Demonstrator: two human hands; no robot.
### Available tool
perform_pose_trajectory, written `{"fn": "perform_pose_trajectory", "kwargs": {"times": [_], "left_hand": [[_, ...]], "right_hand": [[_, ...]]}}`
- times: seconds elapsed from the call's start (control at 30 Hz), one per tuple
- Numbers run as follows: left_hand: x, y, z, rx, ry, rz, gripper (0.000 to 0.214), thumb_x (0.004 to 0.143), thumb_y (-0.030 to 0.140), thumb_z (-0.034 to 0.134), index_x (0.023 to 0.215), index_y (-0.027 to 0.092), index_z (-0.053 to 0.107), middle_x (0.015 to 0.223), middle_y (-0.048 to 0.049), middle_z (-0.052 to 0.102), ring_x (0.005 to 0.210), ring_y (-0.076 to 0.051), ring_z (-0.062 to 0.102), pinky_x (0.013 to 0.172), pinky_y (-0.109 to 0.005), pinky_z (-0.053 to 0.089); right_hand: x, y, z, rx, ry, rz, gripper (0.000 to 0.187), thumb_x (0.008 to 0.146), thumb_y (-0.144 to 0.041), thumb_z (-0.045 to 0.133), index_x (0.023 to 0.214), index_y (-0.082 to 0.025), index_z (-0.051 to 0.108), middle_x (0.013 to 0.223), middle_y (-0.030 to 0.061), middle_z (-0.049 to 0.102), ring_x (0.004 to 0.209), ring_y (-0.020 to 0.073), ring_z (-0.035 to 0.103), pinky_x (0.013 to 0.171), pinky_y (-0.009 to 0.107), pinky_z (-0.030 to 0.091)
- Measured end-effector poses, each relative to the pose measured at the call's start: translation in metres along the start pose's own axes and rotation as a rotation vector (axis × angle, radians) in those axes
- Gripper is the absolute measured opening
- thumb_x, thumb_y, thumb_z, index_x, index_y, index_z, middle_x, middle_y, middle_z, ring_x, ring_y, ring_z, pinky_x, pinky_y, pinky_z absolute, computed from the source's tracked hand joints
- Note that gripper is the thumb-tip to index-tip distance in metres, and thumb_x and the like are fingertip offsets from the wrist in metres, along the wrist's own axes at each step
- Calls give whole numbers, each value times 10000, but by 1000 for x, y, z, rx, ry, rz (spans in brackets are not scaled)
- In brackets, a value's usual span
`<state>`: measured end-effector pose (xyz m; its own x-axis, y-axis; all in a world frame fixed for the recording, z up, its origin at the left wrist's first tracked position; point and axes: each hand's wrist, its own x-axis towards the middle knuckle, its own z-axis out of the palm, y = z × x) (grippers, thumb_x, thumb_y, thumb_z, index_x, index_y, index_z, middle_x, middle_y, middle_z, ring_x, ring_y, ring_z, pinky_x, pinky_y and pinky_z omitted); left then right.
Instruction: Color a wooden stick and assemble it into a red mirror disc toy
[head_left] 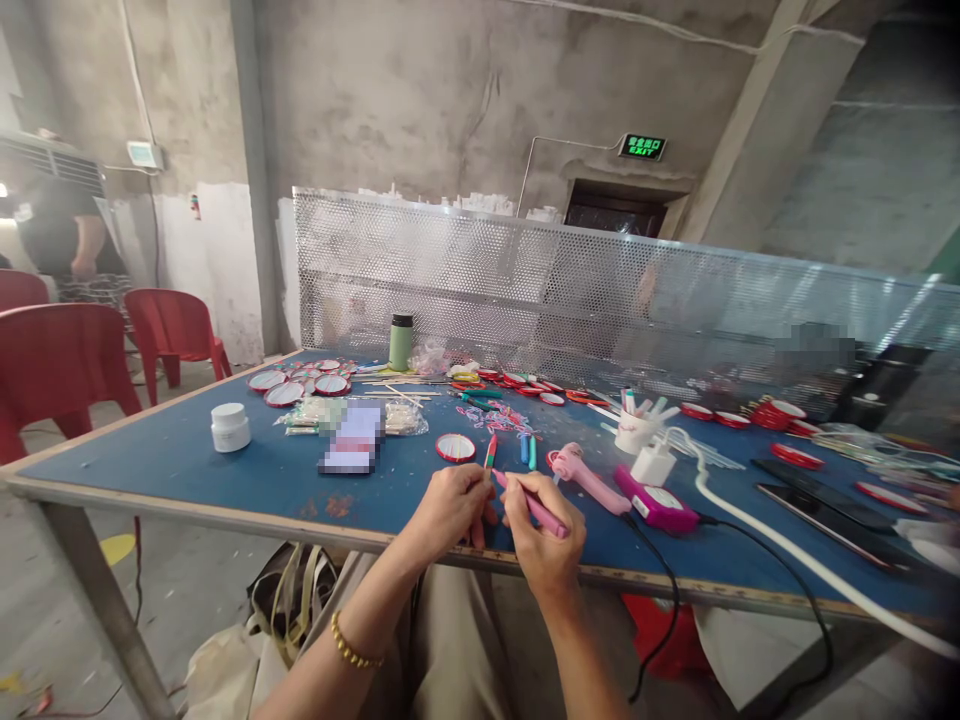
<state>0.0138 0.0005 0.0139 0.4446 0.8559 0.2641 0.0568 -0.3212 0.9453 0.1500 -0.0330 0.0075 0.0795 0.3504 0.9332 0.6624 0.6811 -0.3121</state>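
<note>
Hands meeting at table edge, right hand (546,540) gripping pink pen (534,506), left hand (448,508) curled

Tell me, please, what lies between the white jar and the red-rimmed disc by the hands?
In the head view, a flat item, too blurred to identify, and clear packets of sticks lie there.

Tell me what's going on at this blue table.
A seated person works at the near edge of the blue table with both hands. The right hand holds a pink stick, shaped like a pen, and the left hand seems to pinch its far tip. Just beyond the hands lie a red-rimmed disc, loose coloured pens and a pink handheld tool. More discs are piled at the table's far left.
</note>
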Motion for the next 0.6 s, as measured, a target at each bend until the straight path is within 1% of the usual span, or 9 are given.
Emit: {"fn": "perform_pose_trajectory", "kwargs": {"times": [0.23,0.43,0.6], "left_hand": [[0,-2,0,19,6,19,296,905,379,438,689,190,513,587,23,628,381,-92,576,383,-177,350],[-2,-2,0,15,11,16,347,915,441,450,678,195,511,524,33,580,370,-101,557,383,-189,341],[-1,-1,0,34,6,10,347,919,416,431,666,195,521,499,33,572,373,-105,557,395,-192,349]], "right_hand": [[1,-2,1,19,-10,-24,140,940,-155,569,818,-192,627,669,-21,665,505,104,624,535,206,506],[2,-1,2,5,-18,-26,156,940,-170,561,801,-196,627,647,-17,658,500,113,612,538,219,511],[1,-1,1,-3,-18,-15,159,939,-179,563,796,-195,630,636,-19,655,495,113,606,538,220,505]]}}
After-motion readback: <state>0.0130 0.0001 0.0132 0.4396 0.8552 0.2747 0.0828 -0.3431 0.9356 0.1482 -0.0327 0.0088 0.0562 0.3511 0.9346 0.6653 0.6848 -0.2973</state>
